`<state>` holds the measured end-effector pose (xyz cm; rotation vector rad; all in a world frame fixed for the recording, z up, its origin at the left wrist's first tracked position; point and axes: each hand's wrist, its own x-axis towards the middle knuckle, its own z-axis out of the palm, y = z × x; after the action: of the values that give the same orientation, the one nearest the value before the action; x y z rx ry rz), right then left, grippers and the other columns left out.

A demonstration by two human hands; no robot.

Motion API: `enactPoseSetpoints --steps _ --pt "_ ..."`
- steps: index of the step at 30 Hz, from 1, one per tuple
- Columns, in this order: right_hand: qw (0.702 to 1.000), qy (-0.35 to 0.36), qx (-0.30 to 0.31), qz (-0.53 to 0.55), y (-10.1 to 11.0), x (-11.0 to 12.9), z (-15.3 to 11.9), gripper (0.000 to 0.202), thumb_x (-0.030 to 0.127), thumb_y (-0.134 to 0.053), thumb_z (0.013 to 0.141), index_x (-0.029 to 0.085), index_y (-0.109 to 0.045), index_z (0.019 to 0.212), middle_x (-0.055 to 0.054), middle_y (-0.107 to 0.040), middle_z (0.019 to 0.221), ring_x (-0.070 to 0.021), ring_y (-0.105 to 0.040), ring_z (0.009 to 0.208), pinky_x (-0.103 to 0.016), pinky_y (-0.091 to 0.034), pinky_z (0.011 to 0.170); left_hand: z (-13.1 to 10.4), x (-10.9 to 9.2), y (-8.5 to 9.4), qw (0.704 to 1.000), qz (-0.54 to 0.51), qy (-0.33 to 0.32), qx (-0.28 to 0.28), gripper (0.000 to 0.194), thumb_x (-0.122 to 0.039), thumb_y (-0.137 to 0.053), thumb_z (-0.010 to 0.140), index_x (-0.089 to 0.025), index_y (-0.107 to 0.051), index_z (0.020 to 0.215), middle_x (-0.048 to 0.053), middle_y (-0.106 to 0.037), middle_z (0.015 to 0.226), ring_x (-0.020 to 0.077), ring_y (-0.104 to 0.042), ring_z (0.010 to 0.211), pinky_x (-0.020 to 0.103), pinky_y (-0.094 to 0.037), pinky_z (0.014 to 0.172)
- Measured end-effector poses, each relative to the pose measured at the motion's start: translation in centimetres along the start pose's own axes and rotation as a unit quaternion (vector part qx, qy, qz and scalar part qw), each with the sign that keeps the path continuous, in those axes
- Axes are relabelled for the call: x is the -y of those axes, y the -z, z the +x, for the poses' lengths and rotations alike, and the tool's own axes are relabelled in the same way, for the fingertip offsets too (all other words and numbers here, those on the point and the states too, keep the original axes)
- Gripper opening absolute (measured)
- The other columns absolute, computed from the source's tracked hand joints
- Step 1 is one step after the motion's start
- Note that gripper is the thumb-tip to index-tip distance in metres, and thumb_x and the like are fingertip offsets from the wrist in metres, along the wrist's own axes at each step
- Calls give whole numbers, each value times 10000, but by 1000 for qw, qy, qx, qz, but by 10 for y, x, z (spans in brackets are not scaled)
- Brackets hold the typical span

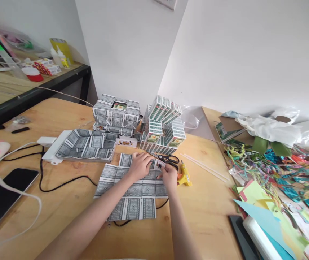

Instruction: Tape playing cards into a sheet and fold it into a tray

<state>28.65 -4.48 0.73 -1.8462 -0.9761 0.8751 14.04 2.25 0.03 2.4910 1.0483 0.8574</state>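
Observation:
My right hand (169,176) pinches a small face-up playing card (159,164) at its right end. At the card's left end, the bent fingers of my left hand (140,166) are closed together, partly hiding what is between them. Beneath both hands lies a flat panel of grey-backed playing cards (134,190), joined in rows. Black-handled scissors (167,159) rest just beyond my right hand. A yellow glue gun (184,176) lies to its right.
Behind the panel stand a tray lined with cards (89,146), a card-covered box (116,115) and stacked card packs (162,126). Clear glue sticks (204,167) lie right. Phone (10,198) and cables are left. Colourful craft scraps (284,180) crowd the right side.

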Motion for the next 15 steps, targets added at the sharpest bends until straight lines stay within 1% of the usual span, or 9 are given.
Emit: enactPoseSetpoints --steps 3,5,7,9,10,12,14,15 --pt "999 -21 -33 -19 -14 8 -14 322 308 -434 753 129 -661 894 15 -541 388 -167 -541 356 -234 -397 396 0 1 0 1000 -10 -3 -3 224 -183 -408 849 -221 -564 1005 53 -622 968 214 -524 930 390 -283 783" --pt "998 -31 -44 -18 -24 16 -24 365 275 -412 752 127 -640 995 20 -543 399 -163 -527 340 -235 -396 390 0 2 -1 1000 -16 0 -5 223 -195 -404 855 -222 -573 999 54 -627 957 213 -525 931 389 -284 783" --pt "998 -21 -58 -24 -34 23 -35 417 213 -408 721 137 -608 1079 13 -589 484 -140 -508 340 -230 -398 406 0 4 -2 1000 -24 4 -7 222 -210 -402 862 -224 -585 987 51 -633 942 208 -527 924 387 -285 784" --pt "997 0 -76 -11 -44 29 -44 493 160 -420 674 145 -570 1143 -11 -642 631 -127 -536 416 -224 -417 456 0 5 -2 999 -34 7 -9 230 -220 -392 870 -227 -593 983 45 -638 940 201 -529 917 384 -285 782" --pt "997 0 -71 7 -49 32 -48 545 149 -424 661 138 -527 1197 -11 -640 651 -122 -534 428 -222 -415 459 0 6 -2 999 -41 8 -9 239 -221 -383 873 -229 -594 986 43 -640 944 198 -530 918 382 -284 780" --pt "997 -26 -44 65 -58 34 -53 679 145 -424 653 116 -360 1328 29 -584 565 -108 -476 374 -215 -383 411 -1 7 -1 998 -55 10 -7 259 -220 -363 881 -231 -594 999 38 -641 957 194 -528 927 379 -282 781" --pt "989 -52 -22 139 -66 34 -57 782 148 -422 649 118 -186 1394 78 -512 504 -90 -418 341 -199 -346 382 -1 7 0 997 -71 12 -4 269 -243 -352 891 -234 -595 1005 33 -640 963 188 -528 932 374 -282 790" --pt "983 -56 -15 173 -70 34 -58 807 156 -422 651 129 -131 1403 92 -489 502 -81 -402 344 -191 -336 384 -2 7 0 997 -79 13 -4 267 -273 -356 895 -235 -598 1003 31 -640 965 186 -529 931 371 -284 795"
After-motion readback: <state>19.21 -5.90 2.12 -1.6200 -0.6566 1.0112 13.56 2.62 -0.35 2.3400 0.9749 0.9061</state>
